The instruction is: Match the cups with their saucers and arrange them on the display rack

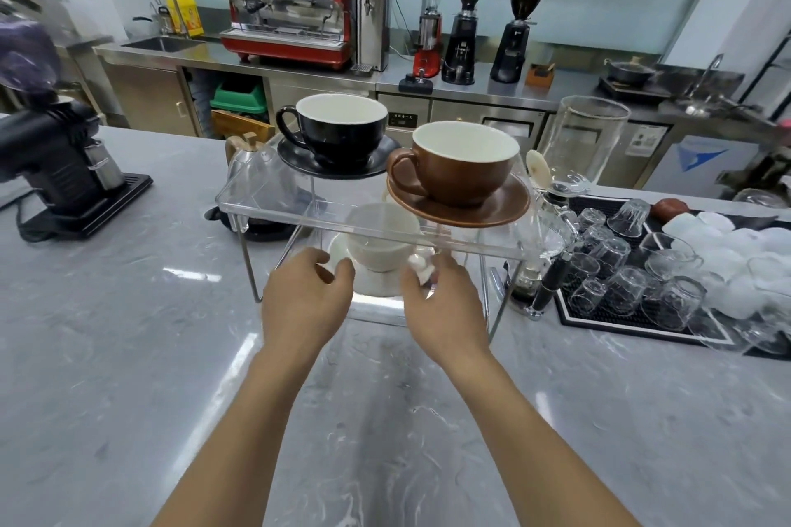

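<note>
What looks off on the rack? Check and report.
Nothing is spilled or broken. The black cup and brown cup sit upright on matching saucers up top. The brown saucer overhangs the rack's front edge a little. The white cup below is being set by both hands.

Grey marble counter bears clear rack, grinder, glass mat.

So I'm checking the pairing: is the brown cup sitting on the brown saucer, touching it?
Touching. The head view shows the brown cup standing upright with its base on the brown saucer, no gap visible.
</note>
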The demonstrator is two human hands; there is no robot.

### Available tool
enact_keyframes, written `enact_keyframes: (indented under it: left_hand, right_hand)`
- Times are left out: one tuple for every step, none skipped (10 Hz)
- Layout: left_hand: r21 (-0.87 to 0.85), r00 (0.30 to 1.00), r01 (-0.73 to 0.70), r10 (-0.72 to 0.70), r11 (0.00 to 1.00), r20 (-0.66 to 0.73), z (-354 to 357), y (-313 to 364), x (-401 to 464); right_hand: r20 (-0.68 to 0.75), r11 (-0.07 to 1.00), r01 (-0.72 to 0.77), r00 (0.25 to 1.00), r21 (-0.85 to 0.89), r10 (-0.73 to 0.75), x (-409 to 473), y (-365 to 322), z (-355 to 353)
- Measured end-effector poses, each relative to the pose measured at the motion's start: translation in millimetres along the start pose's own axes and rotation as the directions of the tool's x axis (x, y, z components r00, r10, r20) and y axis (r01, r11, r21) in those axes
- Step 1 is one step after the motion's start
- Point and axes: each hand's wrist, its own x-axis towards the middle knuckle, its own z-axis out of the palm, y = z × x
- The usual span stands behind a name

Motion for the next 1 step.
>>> enact_keyframes:
  left_hand:
    - [-0.011,0.983,-0.169,0.167,0.986,-0.079,-0.6,8.4,-32.1]
  right_hand:
    - [-0.038,0.992,0.121,0.992,-0.024,-0.122,-22.2,0.3,-15.7]
